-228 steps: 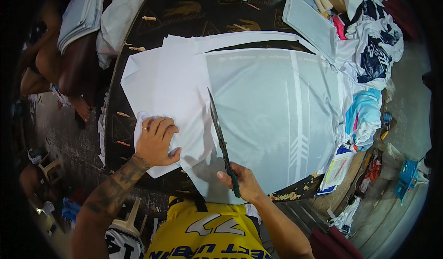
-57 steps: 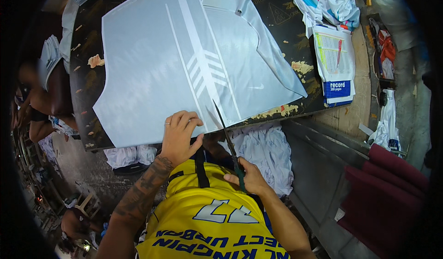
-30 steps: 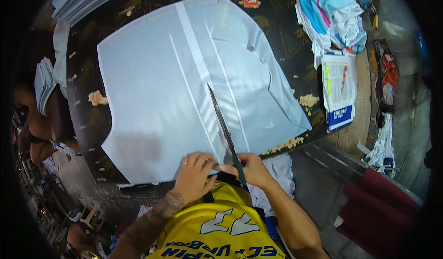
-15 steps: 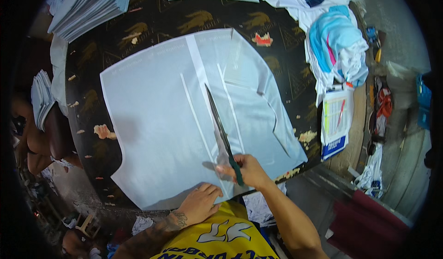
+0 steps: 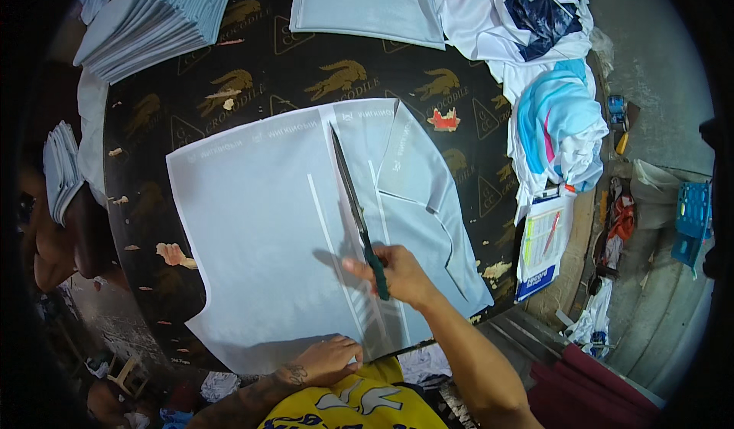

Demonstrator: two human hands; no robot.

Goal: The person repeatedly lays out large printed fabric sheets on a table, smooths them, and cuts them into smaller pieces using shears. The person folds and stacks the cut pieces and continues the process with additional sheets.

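Note:
A light grey-blue fabric panel (image 5: 252,222) with pale stripes lies spread on the dark table, its right part folded over and rumpled. My right hand (image 5: 401,276) holds long dark scissors (image 5: 353,199) by the green handle, thumb stretched out to the left. The blades lie along the white centre band, tips near the panel's far edge; they look nearly closed. At the near edge my left hand (image 5: 329,359) has its fingers curled on the fabric, seemingly pinching it. Shadow below the scissors hides whether the cloth there is parted.
Stacked folded grey pieces (image 5: 157,24) stand far left, with another folded stack (image 5: 367,4) at the far edge. White and dark cloth (image 5: 539,16) and a blue-white bundle (image 5: 562,119) lie on the right, above a paper pad (image 5: 543,242). The dark tabletop (image 5: 267,54) has chipped patches.
My right hand has pushed the scissors away from me along the white band, nearer the far edge. My left fingers have drawn in at the near edge. The whole view has shifted.

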